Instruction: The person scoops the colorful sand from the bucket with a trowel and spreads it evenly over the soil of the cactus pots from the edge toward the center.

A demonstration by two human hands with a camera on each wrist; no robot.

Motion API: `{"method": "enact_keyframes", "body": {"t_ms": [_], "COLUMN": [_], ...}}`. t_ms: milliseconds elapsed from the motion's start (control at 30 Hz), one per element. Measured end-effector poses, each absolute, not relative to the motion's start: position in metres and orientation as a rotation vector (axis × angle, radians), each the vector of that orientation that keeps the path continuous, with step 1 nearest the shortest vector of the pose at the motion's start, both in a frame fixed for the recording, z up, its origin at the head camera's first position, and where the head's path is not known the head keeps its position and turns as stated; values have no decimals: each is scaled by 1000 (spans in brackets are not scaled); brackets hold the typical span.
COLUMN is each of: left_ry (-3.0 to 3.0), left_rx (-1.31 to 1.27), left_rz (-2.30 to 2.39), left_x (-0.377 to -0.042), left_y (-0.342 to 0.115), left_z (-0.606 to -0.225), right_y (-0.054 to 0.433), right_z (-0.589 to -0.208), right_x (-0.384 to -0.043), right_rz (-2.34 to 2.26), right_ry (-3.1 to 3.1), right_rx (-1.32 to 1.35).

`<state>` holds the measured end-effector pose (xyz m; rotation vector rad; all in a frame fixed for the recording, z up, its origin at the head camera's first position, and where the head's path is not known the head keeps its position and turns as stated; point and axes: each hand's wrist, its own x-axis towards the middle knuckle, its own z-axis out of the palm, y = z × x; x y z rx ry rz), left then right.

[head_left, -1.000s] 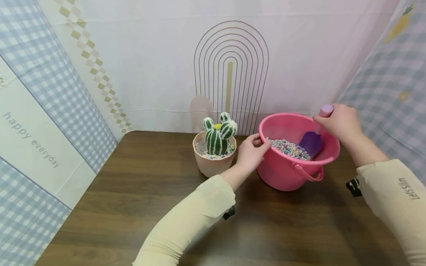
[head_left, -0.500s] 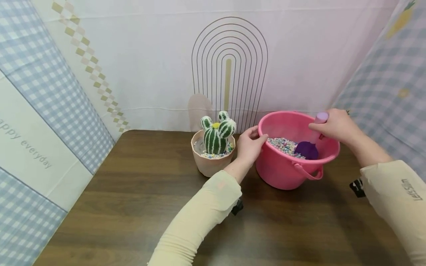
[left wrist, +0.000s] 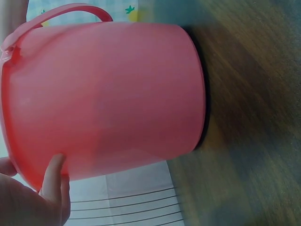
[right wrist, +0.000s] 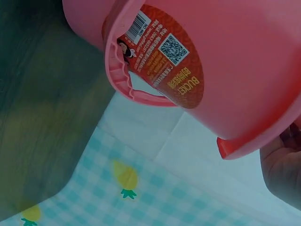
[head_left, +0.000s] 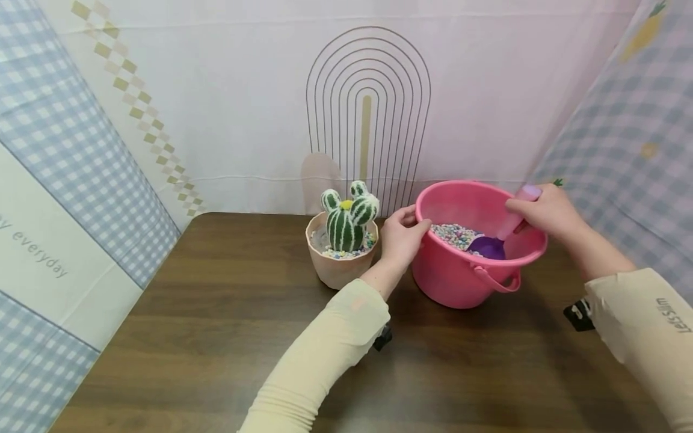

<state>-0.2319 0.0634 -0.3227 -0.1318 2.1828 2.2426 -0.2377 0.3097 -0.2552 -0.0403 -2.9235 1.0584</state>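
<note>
A pink bucket (head_left: 452, 282) stands on the table's right side, partly filled with small multicoloured pebbles (head_left: 453, 236). My left hand (head_left: 402, 239) grips the bucket's left rim, thumb in front; the left wrist view shows its fingers at the bucket wall (left wrist: 113, 94). With my right hand (head_left: 549, 211) I hold a toy shovel by its light purple handle (head_left: 510, 226) over the bucket's right side. The shovel's dark purple blade (head_left: 489, 247) sits down in the pebbles. In the right wrist view the right hand (right wrist: 284, 167) shows only partly, beyond the rim.
Left of the bucket, close to my left hand, stands a peach pot (head_left: 338, 270) with a knitted cactus (head_left: 345, 230) and pebbles in it. The bucket's handle (head_left: 498, 281) hangs at its front right. Printed cloth (head_left: 243, 108) surrounds the brown wooden table (head_left: 216, 349).
The shovel blade has moved down and left, deeper into the pebbles, and its handle has tilted further over. My left hand keeps its hold on the rim. The head view has shifted slightly.
</note>
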Motion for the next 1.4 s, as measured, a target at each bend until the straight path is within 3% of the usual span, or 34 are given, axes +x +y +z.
{"method": "enact_keyframes", "body": {"t_ms": [1400], "left_ry": [2213], "left_rx": [-95], "left_rz": [2243], "left_x": [-232], "left_y": [63], "left_z": [-322], "right_y": [287], "right_z": [-268], "right_x": [-254], "right_rz": [2162], "right_ry": [-2111], "right_rx": [-515]}}
